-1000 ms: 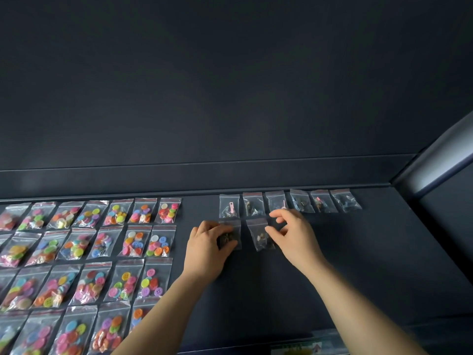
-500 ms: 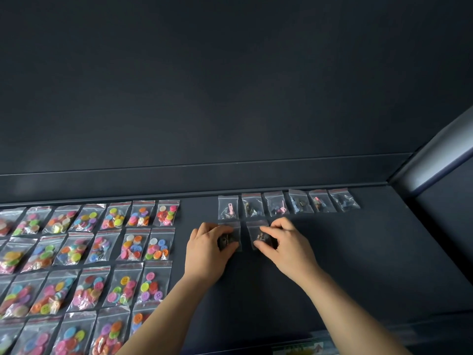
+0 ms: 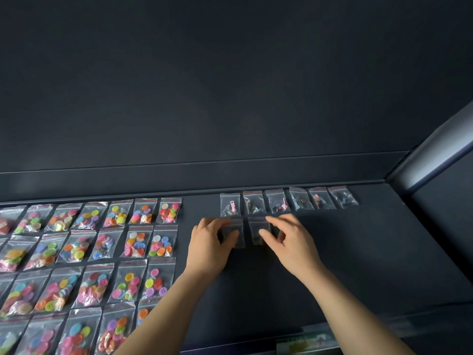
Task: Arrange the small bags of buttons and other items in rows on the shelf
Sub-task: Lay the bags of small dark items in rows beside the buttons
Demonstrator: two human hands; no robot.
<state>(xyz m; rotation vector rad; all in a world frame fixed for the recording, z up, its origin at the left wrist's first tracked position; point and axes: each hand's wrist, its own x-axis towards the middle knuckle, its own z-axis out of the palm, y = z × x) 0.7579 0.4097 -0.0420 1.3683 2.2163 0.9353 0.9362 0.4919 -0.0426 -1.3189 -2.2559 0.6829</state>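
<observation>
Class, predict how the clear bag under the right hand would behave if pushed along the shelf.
The bag looks thin and floppy, so it may buckle. Lying flat, it should not roll. Being small, it is probably light.

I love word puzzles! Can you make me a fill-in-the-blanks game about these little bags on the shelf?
1. The back row of dark-item bags has ___ bags.
2. In front of it lie only ___ bags: the left front bag under the left hand and the right front bag under the right hand.
3. The colourful button bags lie to the ___ of both hands.

Missing words: six; two; left.
</observation>
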